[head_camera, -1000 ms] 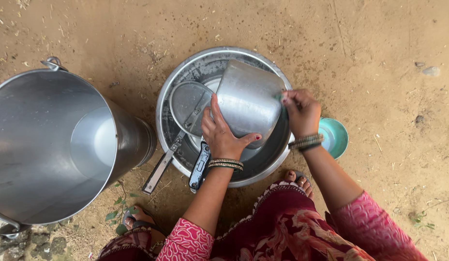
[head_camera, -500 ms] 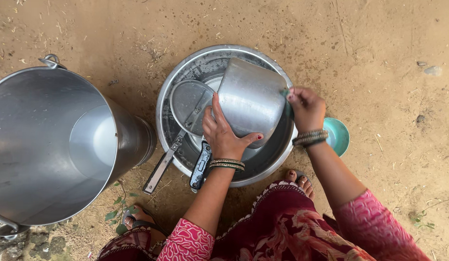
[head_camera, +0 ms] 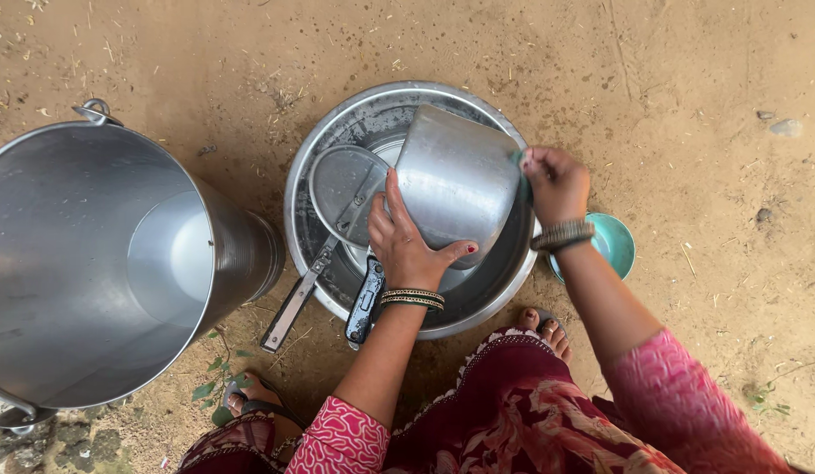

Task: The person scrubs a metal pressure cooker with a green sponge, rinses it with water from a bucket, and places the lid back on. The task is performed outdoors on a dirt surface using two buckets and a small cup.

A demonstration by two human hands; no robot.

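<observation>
A steel pot (head_camera: 456, 180) lies tilted on its side over a wide steel basin (head_camera: 337, 132) on the dirt ground. My left hand (head_camera: 406, 241) grips the pot's lower side, thumb stretched along its rim. My right hand (head_camera: 555, 183) presses a green scrubber (head_camera: 518, 160) against the pot's right wall; most of the scrubber is hidden by my fingers. Inside the basin, left of the pot, rests a flat pan (head_camera: 342, 184) with a long metal handle, and a second dark handle (head_camera: 364, 303) pokes out over the near rim.
A large steel drum (head_camera: 91, 263) with water in it stands at the left, close to the basin. A small teal bowl (head_camera: 614, 246) sits on the ground behind my right wrist. My feet and red patterned skirt (head_camera: 522, 412) are at the bottom.
My right hand with the scrubber has slid a little up and right along the pot's wall. The pot and my left hand have barely moved.
</observation>
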